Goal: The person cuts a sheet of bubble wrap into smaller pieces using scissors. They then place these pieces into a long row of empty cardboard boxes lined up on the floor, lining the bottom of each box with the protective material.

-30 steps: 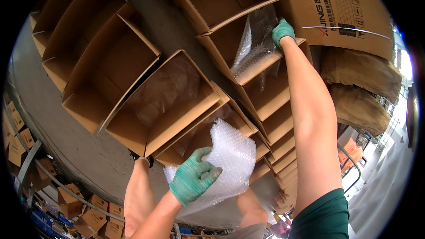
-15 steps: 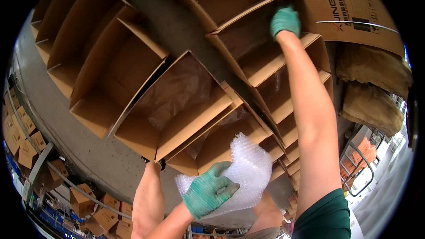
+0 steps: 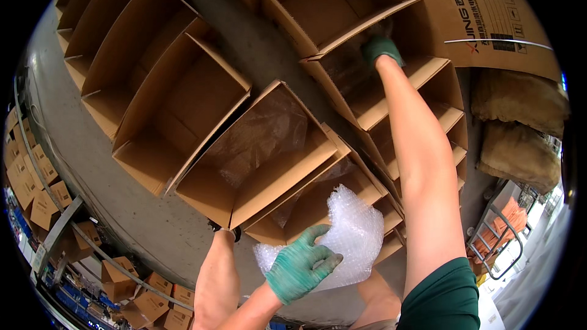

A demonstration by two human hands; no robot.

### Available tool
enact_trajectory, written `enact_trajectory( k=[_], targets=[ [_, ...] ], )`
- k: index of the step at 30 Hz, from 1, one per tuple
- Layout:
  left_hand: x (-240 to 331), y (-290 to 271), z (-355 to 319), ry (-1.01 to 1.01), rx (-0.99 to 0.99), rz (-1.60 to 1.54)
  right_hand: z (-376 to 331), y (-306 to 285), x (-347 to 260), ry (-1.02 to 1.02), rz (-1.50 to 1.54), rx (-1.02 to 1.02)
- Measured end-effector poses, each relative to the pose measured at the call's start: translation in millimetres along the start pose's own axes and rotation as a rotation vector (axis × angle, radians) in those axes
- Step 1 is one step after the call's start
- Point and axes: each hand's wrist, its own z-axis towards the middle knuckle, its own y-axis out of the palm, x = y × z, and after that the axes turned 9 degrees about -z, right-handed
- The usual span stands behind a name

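The right gloved hand (image 3: pixel 382 51) is inside an open cardboard box (image 3: pixel 374 104), its finger state hidden. On that box's near side, the left gloved hand (image 3: pixel 304 264) curls loosely against bubble wrap (image 3: pixel 358 232), grip unclear

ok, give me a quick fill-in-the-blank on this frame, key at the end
1. The person's ____ hand touches the bubble wrap.
2. The person's other hand is ____ an open cardboard box.
3. Both hands wear gloves coloured ____.
4. The orange bundle is on the ____ side of the picture.

Missing words: left; inside; green; right.
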Motion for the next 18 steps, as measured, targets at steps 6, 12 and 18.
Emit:
enact_trajectory(
  k=[6, 12, 18],
  targets=[
    [2.8, -8.4, -1.0, -0.067, -0.040, -0.030, 52.7, 27.0, 36.1, 0.253, 0.189, 0.029],
    [7.4, -12.4, -1.8, -0.054, -0.008, -0.227, 91.4, 77.7, 73.5, 0.081, 0.117, 0.007],
    [-25.3, -32.1, -15.0, 0.082, 0.285, -0.481, -128.8, -48.0, 13.7, -0.303, 0.810, 0.281]
  ],
)
